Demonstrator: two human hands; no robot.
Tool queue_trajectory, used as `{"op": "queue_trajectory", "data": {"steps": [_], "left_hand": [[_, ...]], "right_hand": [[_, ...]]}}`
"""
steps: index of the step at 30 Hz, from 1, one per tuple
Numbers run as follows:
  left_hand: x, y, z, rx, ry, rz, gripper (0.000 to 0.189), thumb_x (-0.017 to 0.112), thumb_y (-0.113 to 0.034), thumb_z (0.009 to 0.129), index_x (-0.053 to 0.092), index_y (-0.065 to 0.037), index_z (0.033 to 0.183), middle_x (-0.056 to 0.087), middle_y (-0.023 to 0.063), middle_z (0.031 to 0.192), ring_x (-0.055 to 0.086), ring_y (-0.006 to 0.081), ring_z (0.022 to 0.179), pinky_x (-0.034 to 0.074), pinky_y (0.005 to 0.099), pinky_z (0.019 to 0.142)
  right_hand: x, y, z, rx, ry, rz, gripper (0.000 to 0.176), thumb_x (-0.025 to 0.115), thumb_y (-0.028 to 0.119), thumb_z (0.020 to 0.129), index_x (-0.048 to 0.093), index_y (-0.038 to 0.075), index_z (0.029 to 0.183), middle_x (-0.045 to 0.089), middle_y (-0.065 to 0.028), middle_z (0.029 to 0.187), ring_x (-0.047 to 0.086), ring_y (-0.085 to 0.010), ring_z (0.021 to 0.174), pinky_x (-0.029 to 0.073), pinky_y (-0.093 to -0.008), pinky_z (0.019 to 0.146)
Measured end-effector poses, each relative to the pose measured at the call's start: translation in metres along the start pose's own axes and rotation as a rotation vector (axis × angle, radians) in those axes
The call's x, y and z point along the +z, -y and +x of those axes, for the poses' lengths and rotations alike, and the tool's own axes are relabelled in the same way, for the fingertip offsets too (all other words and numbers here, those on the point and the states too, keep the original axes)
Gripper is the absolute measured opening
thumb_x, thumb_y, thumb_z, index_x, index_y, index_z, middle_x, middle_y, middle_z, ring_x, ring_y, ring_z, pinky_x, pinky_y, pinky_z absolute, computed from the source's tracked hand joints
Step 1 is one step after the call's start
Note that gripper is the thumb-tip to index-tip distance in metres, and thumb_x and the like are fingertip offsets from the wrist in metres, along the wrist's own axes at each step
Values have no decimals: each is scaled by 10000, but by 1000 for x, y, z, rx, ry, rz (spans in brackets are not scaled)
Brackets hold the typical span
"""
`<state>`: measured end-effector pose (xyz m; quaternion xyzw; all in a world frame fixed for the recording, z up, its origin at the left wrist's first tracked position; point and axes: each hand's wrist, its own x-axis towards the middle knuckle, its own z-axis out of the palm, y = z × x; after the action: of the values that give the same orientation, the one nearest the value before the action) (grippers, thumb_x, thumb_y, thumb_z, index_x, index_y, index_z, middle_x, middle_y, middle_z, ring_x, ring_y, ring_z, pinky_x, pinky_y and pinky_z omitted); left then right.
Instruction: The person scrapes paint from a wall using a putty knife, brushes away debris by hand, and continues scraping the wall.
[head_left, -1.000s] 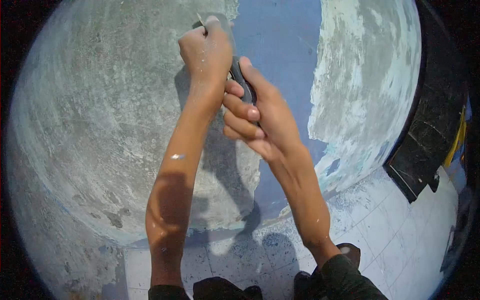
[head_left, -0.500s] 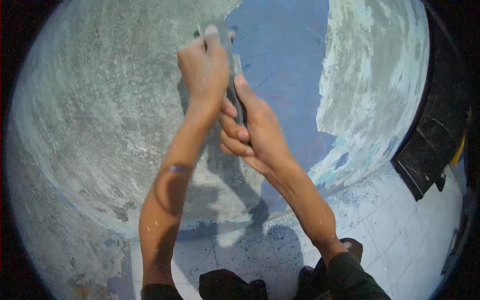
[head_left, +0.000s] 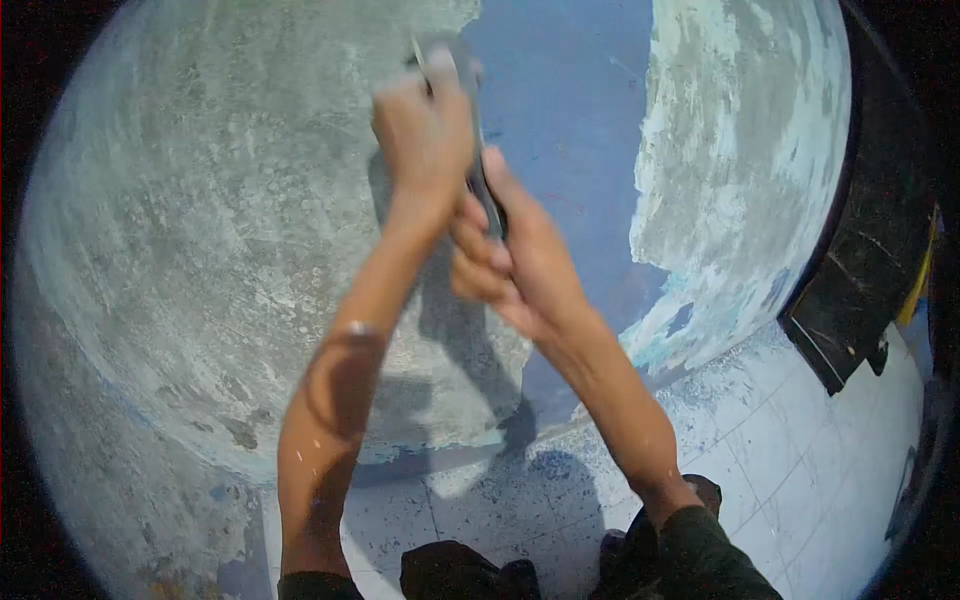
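Both of my hands grip one dark grey paint scraper (head_left: 489, 200), held slanting against the wall. My left hand (head_left: 428, 130) is closed around its upper part near the head, which is blurred and mostly hidden. Lower down, my right hand (head_left: 530, 245) wraps its fingers around the handle, thumb pointing up along it. The scraper's head lies close to the ragged left edge of a strip of blue paint (head_left: 560, 120). Left of that edge, the wall shows rough grey plaster (head_left: 220, 200).
Right of the blue strip, the wall is patchy grey and pale green (head_left: 720, 150). White floor tiles (head_left: 770, 440) meet its base, sprinkled with paint flakes. A black panel (head_left: 850, 290) stands at the far right. My dark-clad legs (head_left: 450, 572) show at the bottom.
Both hands and the scraper have shifted slightly to the right along the wall. The grip stays the same, and the blue strip looks much as before.
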<state>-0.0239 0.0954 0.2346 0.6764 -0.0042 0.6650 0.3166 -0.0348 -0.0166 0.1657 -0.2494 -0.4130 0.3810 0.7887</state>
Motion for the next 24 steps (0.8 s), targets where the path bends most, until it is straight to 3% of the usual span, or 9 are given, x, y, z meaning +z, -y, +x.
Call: {"op": "queue_trajectory", "data": {"steps": [5,8,10,12,15,16,18,19,24], "left_hand": [[-1,-46,9,34,-21,44,369,482,-254,943,560,95,853,509,172,641,463,217,611,405,393,621],[-11,-12,-28,557,-93,416,484,497,-367,953,573,35,1209,576,247,1187,545,392,1106,407,453,966],[-13,30,-57,781,-114,842,450,536,-376,932,604,-42,1226,642,179,1088,611,287,1006,473,387,883],[-6,75,-127,870,203,1116,464,546,-347,922,546,-71,1295,612,167,1164,606,282,1051,499,398,885],[-34,119,-303,944,952,689,424,469,-214,952,482,33,1297,519,234,1316,565,345,1153,462,455,1001],[-57,134,-378,913,1229,664,435,442,-214,975,448,59,1313,510,254,1324,554,347,1174,451,459,1020],[-126,131,-473,-369,1858,-74,367,478,-321,978,627,-2,1078,536,247,1301,558,350,1165,419,480,1028],[-158,160,-556,-390,1646,-347,368,470,-322,986,639,-6,1069,589,215,1222,584,348,1120,442,452,1000],[-252,89,-596,-932,1280,-118,246,495,-181,988,612,-13,1126,606,172,1183,588,338,1107,475,415,937]], "right_hand": [[-15,25,6,-77,-66,-227,475,397,538,989,407,134,740,292,69,452,194,-53,317,172,-215,329],[-66,40,-82,88,-324,-599,517,379,549,991,395,137,678,309,55,446,243,-56,310,213,-223,316],[-131,42,-163,362,-496,-752,559,366,540,998,383,140,608,313,24,439,274,-92,312,239,-240,321],[-254,19,-294,570,-662,-352,552,467,538,964,443,131,592,388,-10,474,405,-148,407,373,-311,428],[-348,-55,-567,1047,-704,-1709,558,450,512,969,626,50,710,585,-87,599,563,-260,558,438,-407,549],[-330,-67,-610,1216,-827,-1670,535,466,495,962,627,48,716,584,-90,597,560,-256,553,437,-405,546],[-279,-80,-678,1454,-1050,-1515,490,499,462,947,628,44,728,581,-95,592,555,-247,544,434,-399,541],[-258,-83,-695,1515,-1120,-1466,467,515,445,940,629,42,734,580,-98,590,552,-243,540,433,-396,538],[-207,-81,-682,1517,-1220,-1490,361,596,362,903,633,32,763,574,-111,579,539,-221,518,428,-383,524]]}}
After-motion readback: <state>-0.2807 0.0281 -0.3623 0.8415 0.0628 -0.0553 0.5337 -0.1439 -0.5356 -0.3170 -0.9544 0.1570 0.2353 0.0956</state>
